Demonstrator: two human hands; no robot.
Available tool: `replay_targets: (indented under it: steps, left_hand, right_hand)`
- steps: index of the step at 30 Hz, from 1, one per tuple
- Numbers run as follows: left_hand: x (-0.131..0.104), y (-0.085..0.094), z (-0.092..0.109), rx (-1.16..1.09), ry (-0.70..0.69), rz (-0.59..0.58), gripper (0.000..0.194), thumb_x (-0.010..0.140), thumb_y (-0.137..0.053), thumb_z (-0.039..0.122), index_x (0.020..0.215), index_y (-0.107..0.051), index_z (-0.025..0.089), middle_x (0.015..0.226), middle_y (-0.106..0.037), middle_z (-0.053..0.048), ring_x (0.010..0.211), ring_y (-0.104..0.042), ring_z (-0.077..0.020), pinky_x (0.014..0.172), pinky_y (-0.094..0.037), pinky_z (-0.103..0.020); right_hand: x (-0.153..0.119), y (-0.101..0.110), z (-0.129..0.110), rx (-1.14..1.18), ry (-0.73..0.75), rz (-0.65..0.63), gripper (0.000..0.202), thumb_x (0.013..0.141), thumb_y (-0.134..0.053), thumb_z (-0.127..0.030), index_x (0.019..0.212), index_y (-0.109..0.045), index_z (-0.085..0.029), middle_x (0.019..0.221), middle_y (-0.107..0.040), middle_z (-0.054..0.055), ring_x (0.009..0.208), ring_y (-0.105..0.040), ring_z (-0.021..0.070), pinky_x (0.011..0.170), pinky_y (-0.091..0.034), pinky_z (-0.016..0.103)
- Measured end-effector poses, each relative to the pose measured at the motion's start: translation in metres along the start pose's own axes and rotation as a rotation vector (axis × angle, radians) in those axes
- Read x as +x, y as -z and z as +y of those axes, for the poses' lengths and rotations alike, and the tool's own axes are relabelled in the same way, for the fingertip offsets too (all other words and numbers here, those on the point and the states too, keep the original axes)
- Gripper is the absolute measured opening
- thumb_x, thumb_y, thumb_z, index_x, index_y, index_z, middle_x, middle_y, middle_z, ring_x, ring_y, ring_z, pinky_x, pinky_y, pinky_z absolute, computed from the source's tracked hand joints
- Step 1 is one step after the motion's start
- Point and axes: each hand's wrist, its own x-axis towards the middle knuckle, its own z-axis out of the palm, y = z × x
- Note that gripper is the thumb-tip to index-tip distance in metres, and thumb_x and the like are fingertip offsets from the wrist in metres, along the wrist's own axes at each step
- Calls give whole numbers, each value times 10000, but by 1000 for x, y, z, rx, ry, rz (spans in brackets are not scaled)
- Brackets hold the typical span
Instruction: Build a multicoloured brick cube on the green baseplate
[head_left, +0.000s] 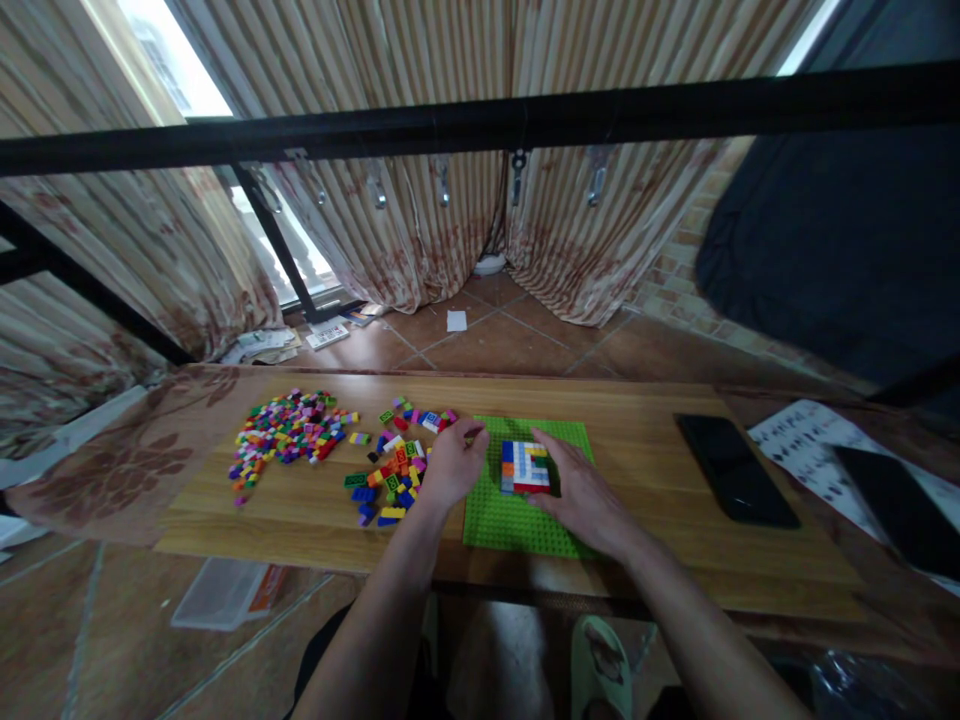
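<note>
A low, square structure of toy building bricks [525,466], with white, light blue, orange, blue, red, yellow and green parts, sits on a green studded baseplate [529,530]. My right hand [585,495] reaches round its right side, the thumb at the near edge and a fingertip at the far edge. To the left, over the baseplate's left edge, is my left hand [454,465], its fingers curled towards the thumb; anything between them is too small to make out. Loose bricks [401,465] lie just beyond the left hand, partly hidden by it.
A larger pile of small bricks [289,430] covers the left of the wooden tabletop [300,520]. At the right lie a black phone [735,468], a printed sheet [802,440] and another dark device [896,505]. A black rail [480,125] with hanging clips crosses beyond the table.
</note>
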Motion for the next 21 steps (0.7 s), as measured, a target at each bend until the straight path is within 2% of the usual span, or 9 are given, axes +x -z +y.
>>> replay_targets:
  steps: [5, 10, 12, 16, 19, 21]
  left_hand:
    - [4, 36, -10, 37, 0, 82, 242, 830, -499, 242, 847, -711, 127, 796, -699, -37, 753, -620, -146, 696, -467, -231]
    - [3, 87, -28, 129, 178, 282, 298, 803, -531, 290, 948, -722, 112, 797, -718, -61, 764, -645, -181, 706, -484, -260]
    - [0, 103, -33, 212, 243, 321, 302, 802, -529, 262, 974, -721, 106, 857, -731, -88, 785, -654, -189, 720, -485, -266]
    - [-7, 121, -42, 396, 320, 253, 282, 780, -547, 182, 988, -726, 117, 928, -740, -110, 816, -664, -194, 719, -477, -255]
    - [-10, 123, -45, 465, 323, 141, 298, 749, -552, 123, 982, -736, 146, 885, -746, -83, 785, -664, -178, 680, -463, -232]
    - [-11, 122, -47, 489, 318, 111, 311, 726, -561, 99, 973, -741, 159, 864, -746, -66, 774, -660, -166, 662, -455, -216]
  right_hand:
    - [5, 6, 5, 33, -33, -39, 830, 719, -676, -191, 1460, -314, -280, 1426, -478, 96, 1329, -421, 273, 1113, -298, 508]
    - [5, 12, 15, 78, -23, -55, 818, 748, -651, -224, 1473, -286, -325, 1455, -451, 72, 1347, -412, 287, 1114, -309, 525]
    - [5, 12, 20, 79, -7, -47, 818, 750, -650, -240, 1473, -283, -349, 1452, -457, 61, 1335, -430, 301, 1100, -327, 545]
    - [5, 11, 25, 63, 4, -46, 809, 743, -649, -245, 1466, -302, -343, 1454, -457, 64, 1328, -440, 312, 1094, -336, 561]
    - [4, 12, 23, 42, 8, -36, 837, 723, -679, -267, 1467, -300, -327, 1466, -441, 77, 1328, -436, 323, 1095, -329, 574]
    - [3, 15, 21, 34, 19, -21, 823, 733, -687, -301, 1463, -306, -325, 1472, -433, 81, 1325, -439, 328, 1087, -338, 579]
